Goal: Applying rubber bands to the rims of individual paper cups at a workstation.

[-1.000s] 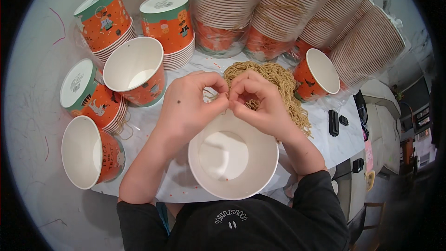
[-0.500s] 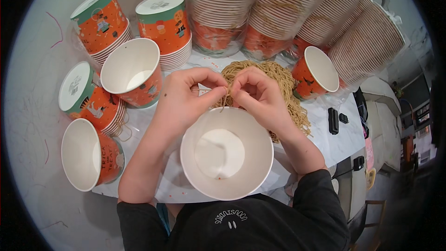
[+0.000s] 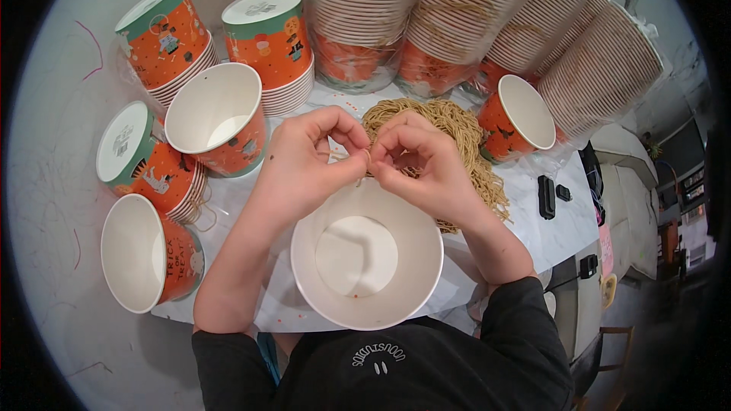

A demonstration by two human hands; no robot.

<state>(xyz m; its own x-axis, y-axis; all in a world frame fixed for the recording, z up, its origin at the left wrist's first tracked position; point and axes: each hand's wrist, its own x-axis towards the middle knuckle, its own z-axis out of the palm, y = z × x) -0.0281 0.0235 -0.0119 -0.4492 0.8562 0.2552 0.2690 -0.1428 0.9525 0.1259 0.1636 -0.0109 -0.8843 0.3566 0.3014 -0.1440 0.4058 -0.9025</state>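
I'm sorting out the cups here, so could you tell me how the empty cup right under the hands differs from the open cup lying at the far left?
The cup under the hands stands upright with its mouth facing up, while the far-left cup lies tipped, its orange printed side showing. The first shows only its white inside and sits beside the noodle pile; the second rests at the table's left edge. Both are empty, white-lined paper cups.

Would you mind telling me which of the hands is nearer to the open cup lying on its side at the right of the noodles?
The right hand is nearer, just left of that cup; the left hand is farther left, beyond the noodles.
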